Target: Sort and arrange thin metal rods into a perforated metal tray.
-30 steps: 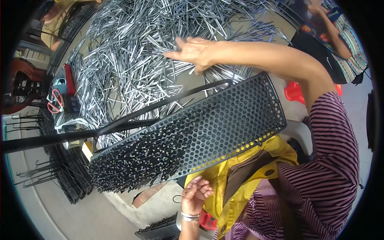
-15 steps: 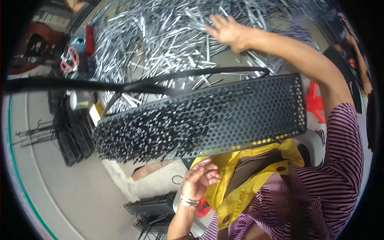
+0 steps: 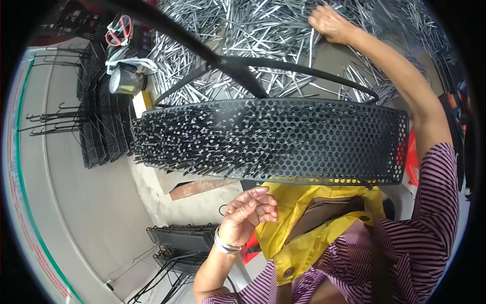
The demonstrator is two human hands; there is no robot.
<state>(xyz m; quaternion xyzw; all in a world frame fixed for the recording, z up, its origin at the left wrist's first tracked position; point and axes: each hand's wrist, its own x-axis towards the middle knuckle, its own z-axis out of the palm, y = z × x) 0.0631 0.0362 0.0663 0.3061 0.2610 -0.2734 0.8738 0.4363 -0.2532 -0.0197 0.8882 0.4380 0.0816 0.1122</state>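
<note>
A black perforated panel (image 3: pixel 324 147) lies across the view in front of me, held by a dark frame. Its left half is thick with thin strips poking out of the holes, while most holes on the right are bare. My left hand (image 3: pixel 248 215) is just below the panel's lower edge, fingers curled in toward the thumb; anything in them is too small to make out. Beyond the panel, my right hand (image 3: pixel 333 24) reaches into a spread of loose silvery strips (image 3: pixel 243 30). Its fingers are drawn together, and one strip (image 3: pixel 311 45) runs down from the fingertips.
Dark frame bars (image 3: pixel 314 71) rise over the panel's far edge. On the left are pink-handled scissors (image 3: pixel 119 31), a jar (image 3: pixel 124 81) and hanging black racks (image 3: pixel 104 111). More black racks (image 3: pixel 185 240) stand low near my left forearm. A yellow apron (image 3: pixel 293 253) covers my lap.
My right hand has gone from spread fingers to fingers drawn together, and has shifted up and right. The view has turned slightly. My left hand keeps its curled pose.
</note>
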